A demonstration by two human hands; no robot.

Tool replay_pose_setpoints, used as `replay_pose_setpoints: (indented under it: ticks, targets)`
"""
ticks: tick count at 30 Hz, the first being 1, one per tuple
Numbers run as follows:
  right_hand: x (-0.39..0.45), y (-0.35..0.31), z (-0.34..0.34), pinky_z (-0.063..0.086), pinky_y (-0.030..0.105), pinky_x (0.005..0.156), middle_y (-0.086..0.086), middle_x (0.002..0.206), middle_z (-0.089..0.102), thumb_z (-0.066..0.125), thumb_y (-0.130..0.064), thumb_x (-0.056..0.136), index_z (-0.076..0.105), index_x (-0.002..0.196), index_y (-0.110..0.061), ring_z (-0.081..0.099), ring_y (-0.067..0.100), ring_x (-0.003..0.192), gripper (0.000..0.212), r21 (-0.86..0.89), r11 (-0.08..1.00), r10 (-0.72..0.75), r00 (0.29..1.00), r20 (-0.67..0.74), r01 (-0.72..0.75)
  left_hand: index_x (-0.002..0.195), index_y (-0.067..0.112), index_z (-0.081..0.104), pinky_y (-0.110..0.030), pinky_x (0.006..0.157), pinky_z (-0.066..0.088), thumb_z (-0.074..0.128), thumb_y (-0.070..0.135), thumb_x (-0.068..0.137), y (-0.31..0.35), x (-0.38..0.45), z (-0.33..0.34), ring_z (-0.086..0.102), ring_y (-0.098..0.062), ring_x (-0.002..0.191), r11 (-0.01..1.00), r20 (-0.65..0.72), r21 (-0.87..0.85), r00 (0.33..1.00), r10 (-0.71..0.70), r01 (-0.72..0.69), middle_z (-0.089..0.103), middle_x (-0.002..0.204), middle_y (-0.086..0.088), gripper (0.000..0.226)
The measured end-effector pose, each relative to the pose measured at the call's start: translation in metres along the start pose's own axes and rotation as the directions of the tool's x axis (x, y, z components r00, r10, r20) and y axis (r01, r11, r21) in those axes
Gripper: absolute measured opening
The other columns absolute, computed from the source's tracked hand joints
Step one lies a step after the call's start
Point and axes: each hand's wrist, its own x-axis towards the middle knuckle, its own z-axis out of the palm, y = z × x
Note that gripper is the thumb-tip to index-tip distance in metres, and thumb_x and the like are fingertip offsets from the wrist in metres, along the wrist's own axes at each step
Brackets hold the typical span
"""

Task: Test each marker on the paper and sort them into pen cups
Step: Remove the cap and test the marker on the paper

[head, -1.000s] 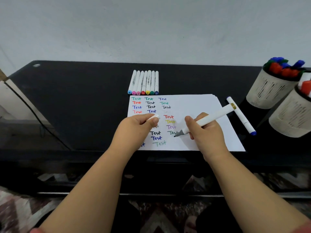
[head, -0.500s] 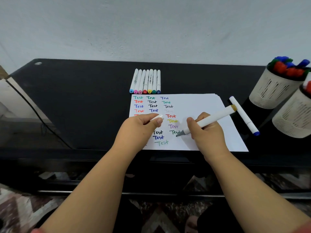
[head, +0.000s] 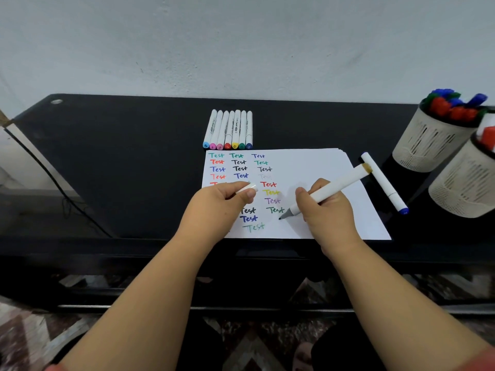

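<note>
The right hand [head: 325, 210] grips a slim white plastic marker [head: 332, 190], its dark tip touching the smooth white paper sheet [head: 316, 167] at the glossy black table's [head: 134, 156] front edge. The left hand [head: 217, 207] pinches a small white cap [head: 247, 188]. Two ribbed beige mesh pen cups [head: 431, 140] stand at the right edge.

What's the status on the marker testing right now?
Right hand grips uncapped marker, tip at paper. Left hand pinches its cap. Seven markers wait. Nothing in the way.

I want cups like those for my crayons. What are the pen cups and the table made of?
The pen cups look like matte beige plastic, judging by the moulded slots and fine mesh holes. The table looks like glossy black glass or lacquer, since it shows soft reflections; I can't tell which.
</note>
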Motion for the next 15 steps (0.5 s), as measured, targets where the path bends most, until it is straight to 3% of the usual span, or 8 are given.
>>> replay_pose_setpoints:
  ticks: [5, 8, 11, 15]
  targets:
    - [-0.0006, 0.001, 0.0, 0.031, 0.018, 0.047, 0.011, 0.062, 0.046, 0.06, -0.017, 0.088, 0.039, 0.063, -0.013, 0.039, 0.015, 0.056, 0.033, -0.004, 1.0, 0.0, 1.0, 0.001, 0.0, 0.077, 0.038, 0.067, -0.015, 0.068, 0.042, 0.06, 0.044, 0.087, -0.0004, -0.0004, 0.0011, 0.054, 0.008, 0.084, 0.999, 0.014, 0.031, 1.0, 0.015, -0.015, 0.068, 0.086, 0.018, 0.014]
    - [-0.0015, -0.0001, -0.0004, 0.029, 0.015, 0.046, 0.001, 0.055, 0.04, 0.059, -0.013, 0.088, 0.035, 0.06, -0.015, 0.034, 0.004, 0.046, 0.037, -0.009, 1.0, -0.013, 1.0, -0.017, 0.013, 0.079, 0.036, 0.068, -0.015, 0.067, 0.041, 0.06, 0.044, 0.087, -0.0008, -0.0002, 0.001, 0.053, 0.008, 0.084, 0.999, 0.013, 0.033, 1.0, 0.011, -0.012, 0.067, 0.086, 0.019, 0.014]
    - [-0.0014, -0.0005, -0.0008, 0.028, 0.009, 0.042, -0.005, 0.052, 0.045, 0.058, -0.013, 0.089, 0.033, 0.059, -0.016, 0.038, 0.001, 0.043, 0.038, -0.004, 1.0, -0.025, 0.999, -0.039, 0.025, 0.078, 0.036, 0.067, -0.015, 0.068, 0.041, 0.06, 0.044, 0.087, -0.0008, -0.0001, 0.0008, 0.053, 0.009, 0.084, 0.999, 0.014, 0.037, 1.0, 0.014, -0.015, 0.067, 0.086, 0.019, 0.015]
    - [-0.0012, 0.0002, -0.0015, 0.027, 0.009, 0.042, -0.014, 0.039, 0.037, 0.056, -0.012, 0.089, 0.031, 0.059, -0.016, 0.035, 0.001, 0.041, 0.039, -0.015, 1.0, -0.017, 0.999, -0.035, 0.017, 0.078, 0.039, 0.066, -0.011, 0.066, 0.038, 0.059, 0.044, 0.088, -0.0006, 0.0, 0.0009, 0.05, 0.011, 0.078, 0.999, 0.024, 0.047, 1.0, 0.014, -0.015, 0.065, 0.083, 0.02, 0.013]
